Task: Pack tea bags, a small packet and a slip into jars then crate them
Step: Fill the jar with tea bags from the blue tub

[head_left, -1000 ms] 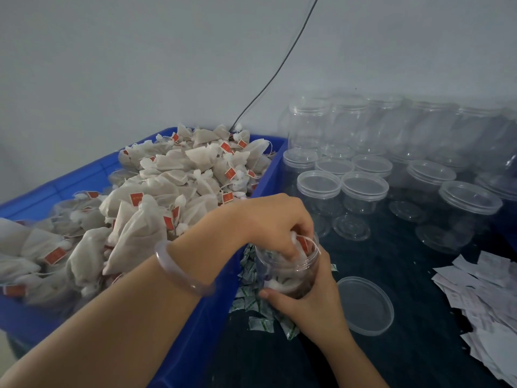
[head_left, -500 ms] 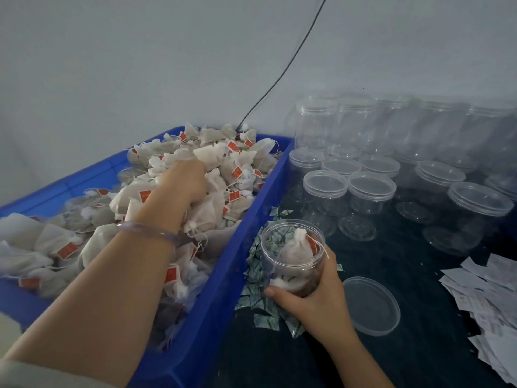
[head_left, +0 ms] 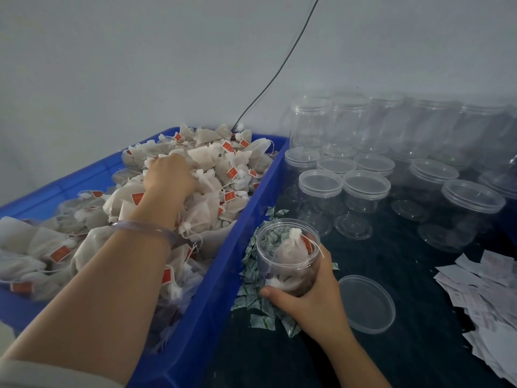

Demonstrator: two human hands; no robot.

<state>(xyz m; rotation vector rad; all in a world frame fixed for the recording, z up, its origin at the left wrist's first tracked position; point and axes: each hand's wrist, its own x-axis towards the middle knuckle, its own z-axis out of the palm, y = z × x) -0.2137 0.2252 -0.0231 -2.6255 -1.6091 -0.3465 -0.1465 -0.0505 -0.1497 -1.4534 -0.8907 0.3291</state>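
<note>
The left hand (head_left: pixel 170 175) lies on the heap of white mesh tea bags with red tags (head_left: pixel 212 163) at the left centre of the frame. Its fingers are buried among them, so I cannot tell whether it pinches one. The right hand (head_left: pixel 310 295) is wrapped round the lower wall of the open clear plastic jar (head_left: pixel 288 256) at the lower centre, thumb in front.

The step in hand appears to be fetching another tea bag for that jar. To do it well, I judge it best to take a single bag by its body and lift it clear so the neighbours' strings and tags do not trail along. The jar's mouth should be held steady near the crate wall for a short carry.

The large blue plastic crate (head_left: pixel 246 217) is piled with tea bags. The held jar contains at least one, with a red tag near its rim; what lies lower looks dark and hard to count. Its round clear lid (head_left: pixel 366 303) lies flat just right of the hand. Small green-and-white packets (head_left: pixel 260 303) are scattered under and beside the jar, and white paper slips (head_left: pixel 486 287) lie at the right edge. Lidded empty clear jars (head_left: pixel 363 189) stand at the upper right.
</note>
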